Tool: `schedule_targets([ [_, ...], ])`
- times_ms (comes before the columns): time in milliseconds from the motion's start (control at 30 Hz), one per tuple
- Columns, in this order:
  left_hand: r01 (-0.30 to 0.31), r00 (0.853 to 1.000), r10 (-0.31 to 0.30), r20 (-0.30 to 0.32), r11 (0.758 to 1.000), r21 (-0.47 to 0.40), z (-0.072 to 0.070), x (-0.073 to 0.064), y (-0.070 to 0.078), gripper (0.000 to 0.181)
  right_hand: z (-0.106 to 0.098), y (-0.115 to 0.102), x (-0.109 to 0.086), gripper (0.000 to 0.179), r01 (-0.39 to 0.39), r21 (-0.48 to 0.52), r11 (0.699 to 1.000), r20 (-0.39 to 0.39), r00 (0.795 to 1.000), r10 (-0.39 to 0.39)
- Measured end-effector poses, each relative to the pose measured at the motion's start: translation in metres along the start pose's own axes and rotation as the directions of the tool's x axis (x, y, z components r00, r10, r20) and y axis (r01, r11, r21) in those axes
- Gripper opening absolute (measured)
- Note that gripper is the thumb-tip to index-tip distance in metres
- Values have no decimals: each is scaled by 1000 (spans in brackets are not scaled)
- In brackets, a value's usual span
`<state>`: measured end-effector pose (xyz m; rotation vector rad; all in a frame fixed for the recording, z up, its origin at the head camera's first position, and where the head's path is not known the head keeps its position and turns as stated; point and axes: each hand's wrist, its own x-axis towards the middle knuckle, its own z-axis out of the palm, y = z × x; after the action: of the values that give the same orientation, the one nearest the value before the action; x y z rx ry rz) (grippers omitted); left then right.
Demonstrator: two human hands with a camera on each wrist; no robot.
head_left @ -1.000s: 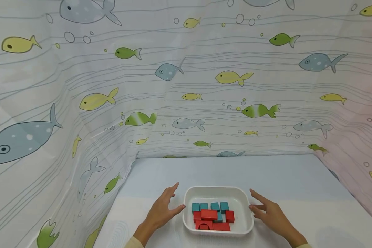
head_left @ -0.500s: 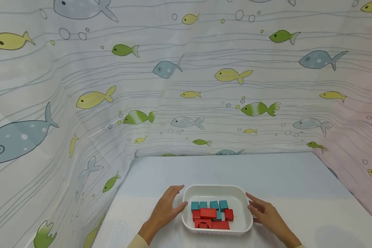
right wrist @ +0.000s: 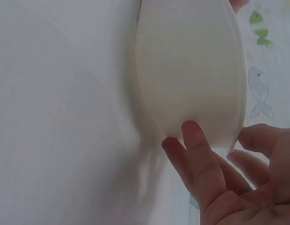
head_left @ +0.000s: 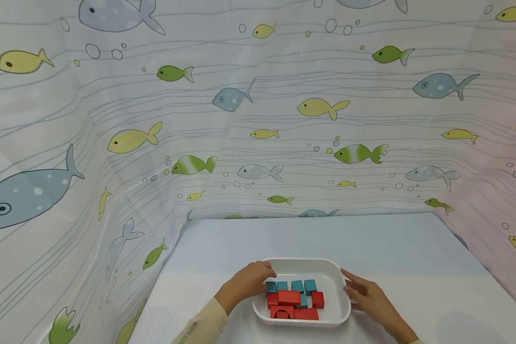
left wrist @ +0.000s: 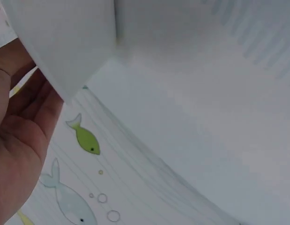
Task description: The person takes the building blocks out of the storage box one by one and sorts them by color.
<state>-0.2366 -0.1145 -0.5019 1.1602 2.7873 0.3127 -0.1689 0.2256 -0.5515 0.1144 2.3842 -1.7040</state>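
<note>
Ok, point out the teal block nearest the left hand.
The leftmost teal block in the white tray, beside the left hand; the other teal blocks lie farther right.

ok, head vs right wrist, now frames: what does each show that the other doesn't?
Head only: the red blocks and teal blocks inside the white tray, plus the left hand over the tray's left end and its pale sleeve. A sliver at the right wrist view's top edge is too cut off to identify.

Right wrist only: the palm side of the right hand, two fingertips against the tray's outer wall.

Both: the tray, the right hand at it, the pale table surface and the fish-print sheet.
</note>
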Motion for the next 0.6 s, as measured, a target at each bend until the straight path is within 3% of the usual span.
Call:
schedule_targets([
  [100,42,996,-49,69,994,99,0,7,8,26,0,1,0,63,-11,4,1000,-5,1000,11],
  [200,67,993,-80,88,988,138,2,10,14,21,1,1,0,63,-15,14,1000,-6,1000,15],
  [600,108,989,-115,90,992,71,13,14,10,27,-1,3,2,64,-5,38,999,9,1000,5],
])
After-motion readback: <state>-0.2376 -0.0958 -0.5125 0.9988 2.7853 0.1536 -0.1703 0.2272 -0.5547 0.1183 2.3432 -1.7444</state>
